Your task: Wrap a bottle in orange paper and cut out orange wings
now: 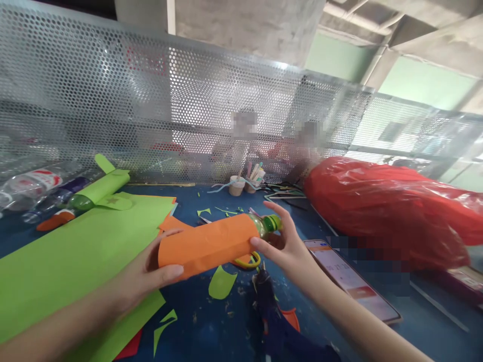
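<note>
A green bottle [268, 224] lies nearly level in the air, its body wrapped in orange paper [211, 244]. My left hand [151, 271] grips the wrapped end at the left, thumb in front and fingers behind. At the neck end is my right hand [283, 239], its thumb on the orange paper's edge and its other fingers curved around behind the green cap. Beneath the bottle lie yellow-handled scissors [253, 261] and a green paper scrap [222, 283]. A dark blue glue gun [273, 314] rests on the blue table [204, 322] below my right hand.
Green paper sheets [86, 251] cover the left side, with a green-wrapped bottle [100, 191] and clear bottles [30, 188] behind. A phone [350, 279] and a red plastic bag [388, 216] are at the right. Pen cups [237, 186] stand by the perforated metal screen [211, 110].
</note>
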Motion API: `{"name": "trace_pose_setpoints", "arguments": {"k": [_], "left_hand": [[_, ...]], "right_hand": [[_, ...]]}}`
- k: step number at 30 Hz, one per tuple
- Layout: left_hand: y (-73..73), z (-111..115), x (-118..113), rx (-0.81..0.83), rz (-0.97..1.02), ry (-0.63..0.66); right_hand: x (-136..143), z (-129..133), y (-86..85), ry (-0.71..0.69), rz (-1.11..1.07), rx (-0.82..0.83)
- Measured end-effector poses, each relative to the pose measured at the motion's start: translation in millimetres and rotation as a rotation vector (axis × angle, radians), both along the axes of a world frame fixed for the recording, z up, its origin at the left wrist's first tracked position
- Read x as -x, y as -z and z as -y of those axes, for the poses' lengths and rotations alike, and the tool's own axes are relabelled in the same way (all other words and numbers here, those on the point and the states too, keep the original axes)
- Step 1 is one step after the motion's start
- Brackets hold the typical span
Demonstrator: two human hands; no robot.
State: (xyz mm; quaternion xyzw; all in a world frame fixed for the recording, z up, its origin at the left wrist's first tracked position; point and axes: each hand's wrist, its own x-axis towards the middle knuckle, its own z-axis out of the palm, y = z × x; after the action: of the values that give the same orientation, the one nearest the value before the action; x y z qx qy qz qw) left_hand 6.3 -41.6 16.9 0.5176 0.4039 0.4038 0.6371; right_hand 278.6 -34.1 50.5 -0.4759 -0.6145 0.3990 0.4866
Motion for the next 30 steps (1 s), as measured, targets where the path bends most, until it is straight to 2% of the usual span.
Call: {"name": "trace_pose_setpoints", "arguments": {"k": [3,5,9,11,16,18,20,21,23,26,30], "left_hand": [[-3.3,6.3,-4.7,0.161,0.064,-0.043],[-6.2,9.1,-6.9,0.212,0.116,-0.041],[-12.7,5.1,-3.5,0.289,0.205,0.032],[-17.2,0.1,0.3,0.272,0.139,0.084],[-39.2,-4.8,-1.7,0.162,-0.236,0.155],[-48.2,-3.3,-9.2,0.143,-0.289,0.222],[-52.6,-1.2,-18.5,0.142,-0.25,0.268],[-52.7,-0.2,-23.2,0.14,-0.216,0.264],[-48.9,2.0,-32.0,0.119,-0.151,0.234],[-37.4,6.8,-42.8,0.028,-0.12,0.214],[-19.7,14.4,-49.2,-0.076,-0.115,0.178]], "right_hand": [[-0.5,-0.9,1.4,0.043,0.126,-0.004],[-1.2,-2.1,1.6,0.075,0.216,0.0],[-2.8,-2.4,-0.6,0.096,0.241,0.023],[-2.1,0.0,-2.3,0.089,0.207,0.021],[6.4,6.9,-3.7,0.03,0.027,-0.043],[10.8,6.6,-3.0,0.035,-0.107,-0.061],[14.9,5.1,-2.2,0.05,-0.253,-0.041],[17.1,4.7,-1.9,0.029,-0.316,-0.01],[22.0,5.9,-1.4,-0.1,-0.385,0.065],[30.4,13.1,0.0,-0.307,-0.355,0.158],[36.7,22.2,4.1,-0.28,-0.329,0.224]]}}
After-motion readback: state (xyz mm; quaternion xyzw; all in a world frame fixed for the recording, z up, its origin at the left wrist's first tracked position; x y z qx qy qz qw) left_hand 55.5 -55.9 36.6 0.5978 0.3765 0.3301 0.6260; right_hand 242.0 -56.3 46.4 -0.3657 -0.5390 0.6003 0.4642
